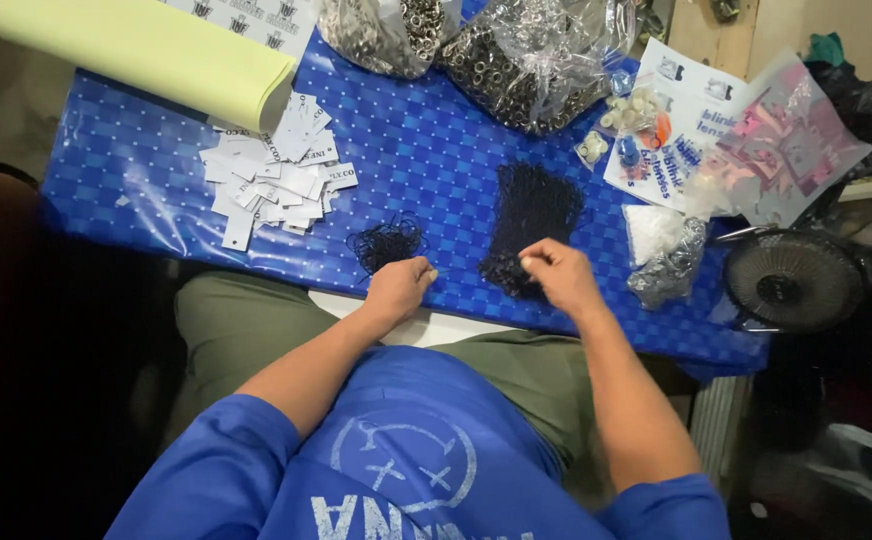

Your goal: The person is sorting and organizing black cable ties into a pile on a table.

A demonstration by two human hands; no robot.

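We see our left hand (398, 287) pinched shut beside the small tangle of black string loops (386, 243) | right hand (559, 276) pinching strands at the near end of the long black string bundle (528, 222) | both on the blue checkered desk (426, 150) | white paper tags (274, 180) heaped far left.

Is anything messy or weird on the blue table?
Mostly the small white paper tags: they lie in a loose, overlapping heap, pointing every way, partly tucked under the pale yellow paper roll. The black cord bundle near the right hand looks tidy. Nothing seems spilled or broken.
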